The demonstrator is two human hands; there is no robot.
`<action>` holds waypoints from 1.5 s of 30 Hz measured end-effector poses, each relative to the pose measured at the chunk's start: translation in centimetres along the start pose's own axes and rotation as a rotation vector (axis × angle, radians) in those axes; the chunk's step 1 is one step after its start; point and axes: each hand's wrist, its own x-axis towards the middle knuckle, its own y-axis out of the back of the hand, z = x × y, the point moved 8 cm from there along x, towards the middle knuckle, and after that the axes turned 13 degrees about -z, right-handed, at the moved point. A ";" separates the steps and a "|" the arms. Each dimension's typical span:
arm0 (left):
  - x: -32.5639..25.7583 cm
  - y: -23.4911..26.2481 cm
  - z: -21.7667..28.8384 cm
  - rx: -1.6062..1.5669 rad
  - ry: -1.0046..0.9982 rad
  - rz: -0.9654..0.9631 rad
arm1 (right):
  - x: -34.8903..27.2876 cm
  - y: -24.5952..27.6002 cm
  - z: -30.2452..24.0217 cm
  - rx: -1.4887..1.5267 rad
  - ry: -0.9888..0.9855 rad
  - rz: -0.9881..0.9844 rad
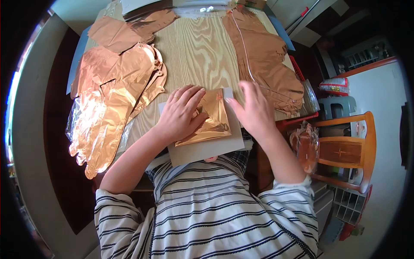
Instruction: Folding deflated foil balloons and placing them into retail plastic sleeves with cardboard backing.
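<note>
A folded packet of shiny rose-gold foil (215,113) lies on a white sheet of card (202,151) at the table's near edge. My left hand (184,110) rests flat on the packet's left part, fingers stretched forward, and covers some of it. Just right of the packet, my right hand (255,108) is raised by the card's right edge, its thumb apart from the fingers and nothing visible between them. On the left lies a pile of flat foil balloons (110,93); more flat foil balloons (265,60) are stacked on the right, with a thin white cord (244,47) across them.
The wood-grain table (194,52) shows between the two piles. Clear plastic film (202,12) with small white bits lies at the far edge. To the right stand a wooden chair (345,152) and a grey stool (338,105). A plastic-wrapped foil bundle (307,149) is beside the chair.
</note>
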 end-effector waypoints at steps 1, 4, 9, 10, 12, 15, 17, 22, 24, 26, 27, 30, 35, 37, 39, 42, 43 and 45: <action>-0.2 0.3 -0.1 0.016 0.014 0.007 | -1.4 0.4 0.4 0.030 -0.082 -0.052; -0.2 0.7 0.4 0.038 0.022 0.009 | -6.6 -0.4 2.3 0.204 -0.369 -0.256; -0.3 0.7 1.0 0.016 0.022 0.011 | -10.1 -5.0 2.3 0.680 -0.560 -0.385; -0.4 0.7 1.2 0.014 0.025 0.008 | -10.0 -5.8 2.1 0.757 -0.565 -0.360; -0.4 0.8 1.3 -0.003 0.024 0.007 | -10.8 -7.9 2.5 0.895 -0.567 -0.333; -0.7 1.3 1.0 -0.039 0.043 0.003 | -11.6 -9.5 2.3 1.112 -0.549 -0.309; -0.7 1.6 0.3 -0.048 0.075 -0.005 | -11.4 -9.2 1.5 1.295 -0.523 -0.243; 1.3 2.2 -0.4 -0.052 0.418 -0.287 | -11.5 -8.6 1.4 1.220 -0.479 -0.222; 2.1 2.6 1.3 0.070 0.364 -0.208 | -11.2 -8.1 1.1 1.181 -0.454 -0.205; 2.9 1.7 2.5 0.091 0.319 -0.203 | -10.7 -7.4 0.5 1.176 -0.440 -0.172; 3.1 1.2 2.5 0.092 0.308 -0.217 | -10.8 -7.5 0.6 1.186 -0.439 -0.160; 3.8 -0.1 1.5 -0.011 0.304 -0.221 | -11.2 -7.9 1.0 1.210 -0.450 -0.140; 4.0 -0.2 -2.8 -0.416 0.448 -0.249 | -11.6 -8.2 1.1 1.157 -0.469 -0.133; 4.1 -0.2 -3.1 -0.544 0.477 -0.254 | -11.5 -7.9 1.0 1.178 -0.481 -0.108; 4.0 -0.1 -3.5 -0.579 0.500 -0.265 | -11.4 -7.7 1.1 1.164 -0.483 -0.078; 3.7 0.2 -3.9 -0.584 0.531 -0.268 | -11.6 -7.6 1.5 1.129 -0.475 -0.010; 3.6 0.4 -3.8 -0.585 0.518 -0.291 | -11.7 -7.5 1.5 1.145 -0.472 0.021; 3.1 1.3 -3.7 -0.588 0.494 -0.341 | -11.7 -7.3 1.7 1.112 -0.473 0.047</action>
